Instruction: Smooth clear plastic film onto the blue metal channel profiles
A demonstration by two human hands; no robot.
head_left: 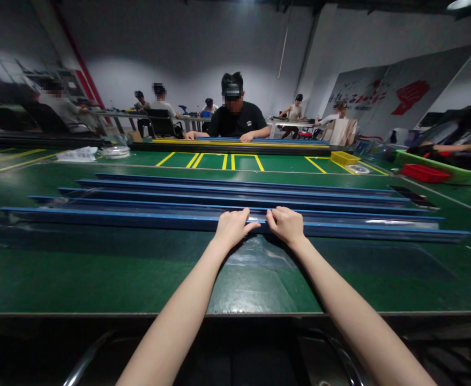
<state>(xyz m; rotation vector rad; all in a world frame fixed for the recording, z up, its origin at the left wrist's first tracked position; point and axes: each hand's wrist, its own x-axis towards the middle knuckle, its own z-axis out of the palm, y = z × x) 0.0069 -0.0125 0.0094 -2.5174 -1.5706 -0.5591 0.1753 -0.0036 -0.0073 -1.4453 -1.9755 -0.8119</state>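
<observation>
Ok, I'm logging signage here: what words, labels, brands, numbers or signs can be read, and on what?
Nothing reads clearly.
Board at back right: red and dark lettering beside a red fist, too blurred to read.
Black shirt across the table: white chest print, too small to read.

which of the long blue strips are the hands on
The front long, straight blue strip, lowest in the picture: the left hand and right hand curl over it, while the other blue strips lie farther back on the green table.

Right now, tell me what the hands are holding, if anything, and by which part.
The nearest blue rail, near the middle of its length; left hand and right hand grip slightly apart.
</observation>
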